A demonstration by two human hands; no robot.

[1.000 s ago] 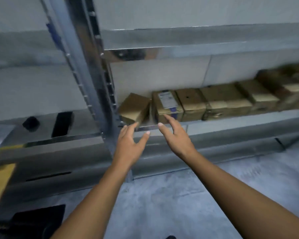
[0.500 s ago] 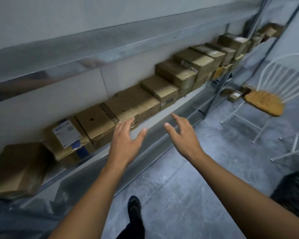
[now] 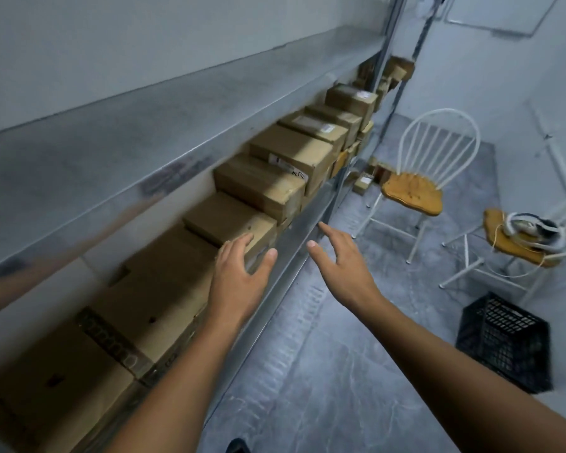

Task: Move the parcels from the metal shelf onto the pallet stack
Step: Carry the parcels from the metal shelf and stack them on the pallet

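Note:
A long row of brown cardboard parcels (image 3: 258, 184) fills the metal shelf (image 3: 294, 243), running from lower left to the far right upright. My left hand (image 3: 239, 276) is open, its fingers spread just over the near corner of one small parcel (image 3: 229, 220); I cannot tell whether it touches. My right hand (image 3: 340, 256) is open too, hovering in front of the shelf's front rail and holding nothing. The pallet stack is out of view.
A white wire chair with a wooden seat (image 3: 412, 191) stands at the shelf's far end, a second chair (image 3: 517, 240) carrying a headset beside it. A black plastic crate (image 3: 504, 344) sits on the grey floor to the right. Small boxes (image 3: 363, 183) lie under the shelf.
My view has swung right along the shelf, from its left upright to the chairs and crate. Both open hands have travelled along the parcel row with it, holding nothing.

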